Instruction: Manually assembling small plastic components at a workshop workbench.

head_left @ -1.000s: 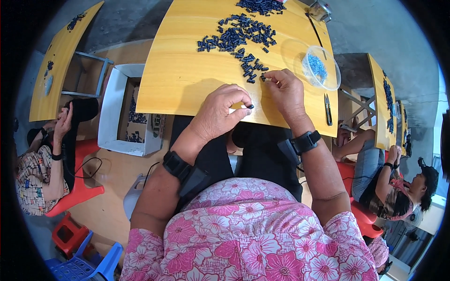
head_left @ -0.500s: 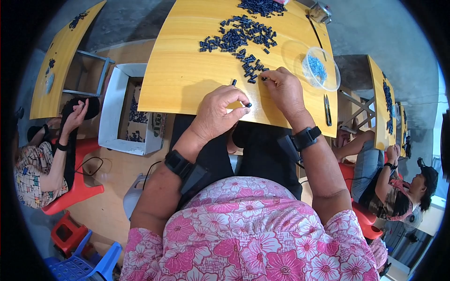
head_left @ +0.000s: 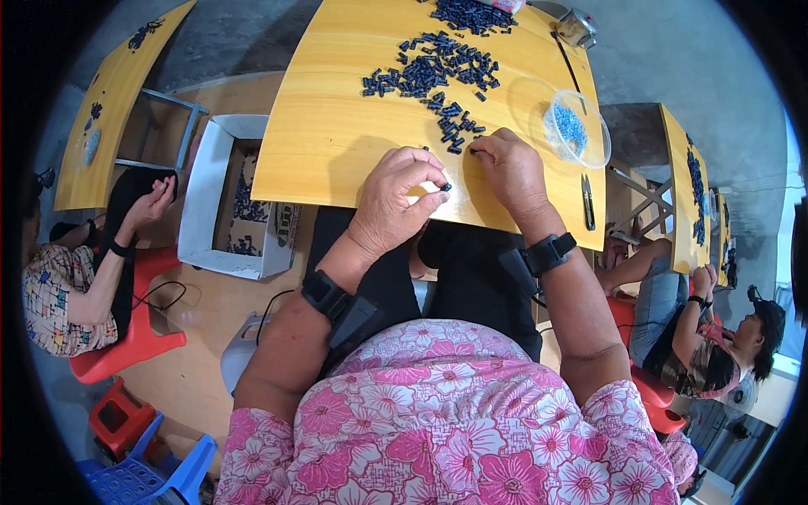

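Note:
My left hand (head_left: 402, 195) is closed near the front edge of the yellow table (head_left: 320, 118), pinching a small black cylindrical piece (head_left: 447, 187) between thumb and forefinger. Just to its right, my right hand (head_left: 512, 172) has its fingertips pressed together low over the tabletop. A dark bit shows at those fingertips, seemingly another small black piece (head_left: 474, 152). Beyond both hands a loose trail of small black cylindrical pieces (head_left: 452, 126) leads up to a larger scattered heap (head_left: 433, 69). One more black piece lies behind my left hand, mostly hidden by it.
A clear round tub (head_left: 599, 135) of small blue bits stands at the right, near black thread snips (head_left: 588, 202). A metal pot (head_left: 576, 28) is at the far right corner. On the floor at left sits a white box (head_left: 198, 223). Co-workers sit at tables on both sides.
My right hand has drawn slightly nearer to me from the trail of pieces. My left hand keeps its pinch almost in place. The co-worker at left has lowered a hand.

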The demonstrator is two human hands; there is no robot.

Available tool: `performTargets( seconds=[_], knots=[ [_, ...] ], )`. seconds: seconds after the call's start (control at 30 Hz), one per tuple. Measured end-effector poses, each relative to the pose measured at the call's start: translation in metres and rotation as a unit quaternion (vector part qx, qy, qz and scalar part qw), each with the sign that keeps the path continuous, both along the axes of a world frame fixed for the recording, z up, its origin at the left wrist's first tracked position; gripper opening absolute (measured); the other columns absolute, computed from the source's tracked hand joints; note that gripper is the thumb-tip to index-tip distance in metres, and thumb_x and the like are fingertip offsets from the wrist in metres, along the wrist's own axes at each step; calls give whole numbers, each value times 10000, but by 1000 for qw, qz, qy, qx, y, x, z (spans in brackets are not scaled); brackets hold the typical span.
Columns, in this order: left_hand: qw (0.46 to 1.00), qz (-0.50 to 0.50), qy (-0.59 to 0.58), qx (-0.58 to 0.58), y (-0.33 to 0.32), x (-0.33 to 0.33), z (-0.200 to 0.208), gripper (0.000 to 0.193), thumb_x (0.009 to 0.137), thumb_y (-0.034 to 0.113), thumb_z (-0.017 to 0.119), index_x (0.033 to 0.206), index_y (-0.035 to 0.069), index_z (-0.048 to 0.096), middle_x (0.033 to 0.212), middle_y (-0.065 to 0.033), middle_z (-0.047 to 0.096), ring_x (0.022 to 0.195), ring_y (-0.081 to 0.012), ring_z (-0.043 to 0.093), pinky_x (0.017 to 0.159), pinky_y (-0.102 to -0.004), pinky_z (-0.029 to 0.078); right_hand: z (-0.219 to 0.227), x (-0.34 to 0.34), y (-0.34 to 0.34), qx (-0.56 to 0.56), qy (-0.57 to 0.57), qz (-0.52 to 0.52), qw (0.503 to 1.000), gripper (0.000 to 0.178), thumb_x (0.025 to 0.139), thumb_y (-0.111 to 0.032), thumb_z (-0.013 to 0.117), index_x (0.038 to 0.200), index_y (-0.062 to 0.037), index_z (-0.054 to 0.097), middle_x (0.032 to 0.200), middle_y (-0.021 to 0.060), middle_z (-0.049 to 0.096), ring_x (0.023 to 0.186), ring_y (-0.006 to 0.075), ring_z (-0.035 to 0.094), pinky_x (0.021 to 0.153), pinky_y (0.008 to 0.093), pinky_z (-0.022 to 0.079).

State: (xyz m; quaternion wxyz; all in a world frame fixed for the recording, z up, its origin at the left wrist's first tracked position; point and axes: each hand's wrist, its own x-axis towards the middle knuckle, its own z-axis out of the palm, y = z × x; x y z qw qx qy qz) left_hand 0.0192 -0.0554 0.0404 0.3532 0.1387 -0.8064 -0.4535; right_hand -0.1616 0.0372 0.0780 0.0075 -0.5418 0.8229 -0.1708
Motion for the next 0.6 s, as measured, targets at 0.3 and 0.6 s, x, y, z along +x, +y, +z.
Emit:
performTargets(
  seconds=[0.3,0.6],
  knots=[
    [1000,-14,-9,16,3,5,3,111,770,53,707,849,28,633,925,-100,655,939,-264,630,855,-345,497,-21,-1,13,28,64,47,996,90,861,-88,602,899,-49,674,892,153,634,781,357,653,705,428,549],
    [999,-24,18,45,26,28,1,117,765,-5,692,861,13,627,917,-105,662,874,-236,649,809,-318,504,-20,8,28,-116,-61,39,991,79,808,-85,621,827,-47,688,840,172,653,786,350,654,712,413,539]
  ],
)
